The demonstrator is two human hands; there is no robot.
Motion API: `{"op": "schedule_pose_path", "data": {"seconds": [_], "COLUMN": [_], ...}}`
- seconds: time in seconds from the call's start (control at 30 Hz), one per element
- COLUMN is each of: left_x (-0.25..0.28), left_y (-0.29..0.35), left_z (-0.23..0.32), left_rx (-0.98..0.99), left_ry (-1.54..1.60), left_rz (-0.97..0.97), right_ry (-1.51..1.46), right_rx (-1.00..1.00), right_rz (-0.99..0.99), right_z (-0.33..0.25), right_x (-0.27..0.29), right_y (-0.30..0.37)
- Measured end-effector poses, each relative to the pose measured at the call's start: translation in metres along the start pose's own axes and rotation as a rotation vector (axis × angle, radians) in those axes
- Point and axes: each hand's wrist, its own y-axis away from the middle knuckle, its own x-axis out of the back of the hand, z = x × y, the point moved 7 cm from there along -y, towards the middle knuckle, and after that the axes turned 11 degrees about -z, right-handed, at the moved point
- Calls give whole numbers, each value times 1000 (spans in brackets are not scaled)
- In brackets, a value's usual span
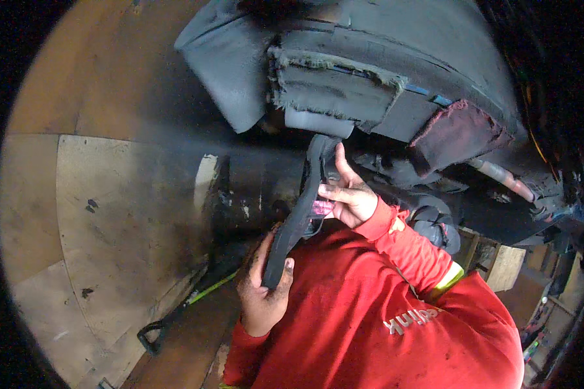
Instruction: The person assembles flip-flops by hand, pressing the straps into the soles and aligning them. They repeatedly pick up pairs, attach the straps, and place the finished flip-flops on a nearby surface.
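Observation:
My left hand [261, 295] grips the lower end of a dark curved strip [300, 207] of rubber or felt, thumb over its edge. My right hand [348, 194] holds the same strip higher up, fingers spread against it, with something small and pink [322, 207] under the fingertips. The strip runs up to a grey felt-like liner [334, 87] with a frayed edge, fixed to the underside of a vehicle. Both sleeves are red.
A dull red patch [457, 133] sits on the liner at the right. A dark round body [250, 188] lies behind the strip. On the tiled floor [110, 214] lies a black and green handled tool [178, 311]. A wooden block [505, 266] stands at the right.

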Motion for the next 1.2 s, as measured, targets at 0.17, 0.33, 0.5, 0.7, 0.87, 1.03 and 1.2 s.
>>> {"op": "schedule_pose_path", "data": {"seconds": [0.17,0.33,0.5,0.7,0.87,1.03,1.2], "left_x": [-6,-29,-13,-30,-31,-51,-79], "left_y": [32,28,-49,-155,-155,-178,-210], "left_z": [-65,-135,-92,-31,-17,-29,-31], "left_rx": [103,219,-235,-236,-191,-90,-131], "left_ry": [197,381,380,239,-35,206,390], "left_rz": [39,-110,-222,-139,-100,-245,-302], "right_ry": [227,723,1233,1194,1077,279,409], "right_rx": [25,158,190,214,241,81,-81], "right_rz": [10,71,156,-50,-142,-157,-5], "right_z": [1,4,9,2,-1,5,-25], "right_x": [-11,-10,5,-8,-19,5,37], "right_y": [5,7,4,-13,-21,-23,-26]}}
